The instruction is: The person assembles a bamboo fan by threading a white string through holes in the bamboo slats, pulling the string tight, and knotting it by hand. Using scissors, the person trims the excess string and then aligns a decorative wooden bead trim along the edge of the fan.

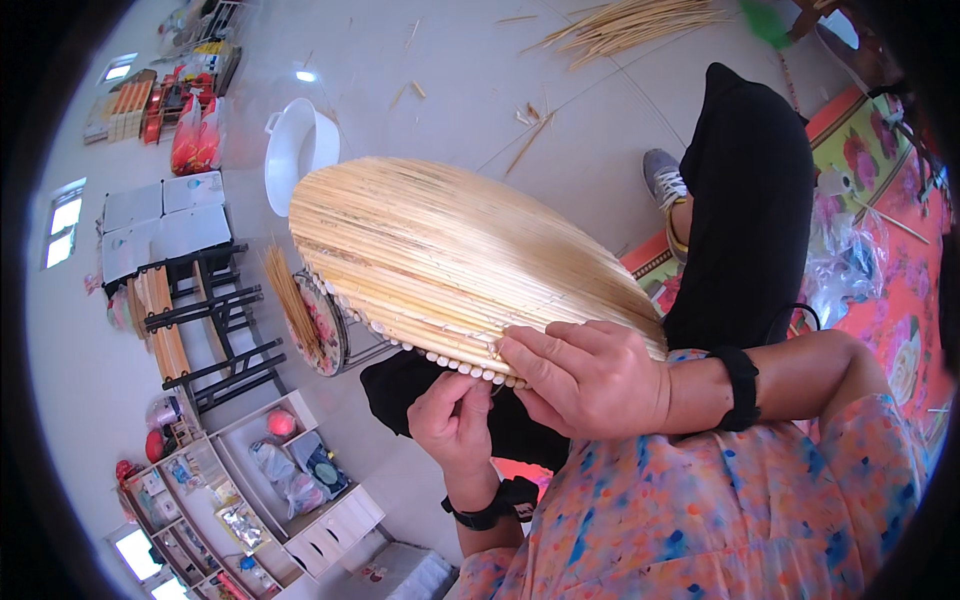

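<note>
A large oval panel of pale plant stalks [450, 230], laid side by side and stitched together, rests tilted across my lap. Its near left edge shows a row of round cut stalk ends. My right hand [595, 380] grips this edge, with its fingers curled on the upper face and the lower part of the hand beneath the rim. Just below the rim, my left hand [452, 420] is closed in a pinch, thumb and fingertips together beside the stalk ends. What the pinch holds is too small to make out. Both wrists wear dark straps.
Beyond the panel stands a white basin [310, 150]. Loose stalks [635, 30] lie on the tiled floor, and more sit on a round stool [325, 320]. Folding furniture [215, 320] and a shelf unit [250, 490] line the left. A floral red mat [870, 290] with clear plastic lies right.
</note>
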